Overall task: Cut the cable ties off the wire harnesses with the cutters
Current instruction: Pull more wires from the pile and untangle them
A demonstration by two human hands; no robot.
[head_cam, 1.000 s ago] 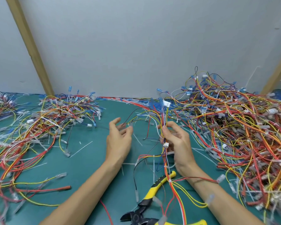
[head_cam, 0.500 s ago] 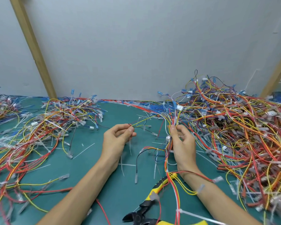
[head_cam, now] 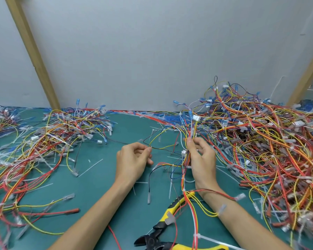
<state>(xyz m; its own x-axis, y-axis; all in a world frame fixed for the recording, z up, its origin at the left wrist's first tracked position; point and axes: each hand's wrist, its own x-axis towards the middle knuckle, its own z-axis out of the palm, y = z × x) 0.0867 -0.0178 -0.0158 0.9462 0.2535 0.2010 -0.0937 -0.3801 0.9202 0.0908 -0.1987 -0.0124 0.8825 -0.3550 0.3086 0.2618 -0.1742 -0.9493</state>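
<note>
The right hand (head_cam: 202, 161) grasps a red-and-yellow wire harness (head_cam: 189, 131); at its 9 o'clock, the left hand (head_cam: 132, 161) pinches thin yellow-and-black strands (head_cam: 162, 148) (yellow-handled black cutters (head_cam: 156, 233) lie at 6 o'clock).

Green mat (head_cam: 101, 199) is the work surface. Big harness pile (head_cam: 271, 152) on the right, smaller harness pile (head_cam: 49, 141) on the left, far-left pile (head_cam: 2, 121) at the edge. Yellow-handled cutters (head_cam: 159, 230) lie at the near edge with wires draped over the handles. White tie offcuts (head_cam: 90, 167) are scattered mid-mat.
</note>
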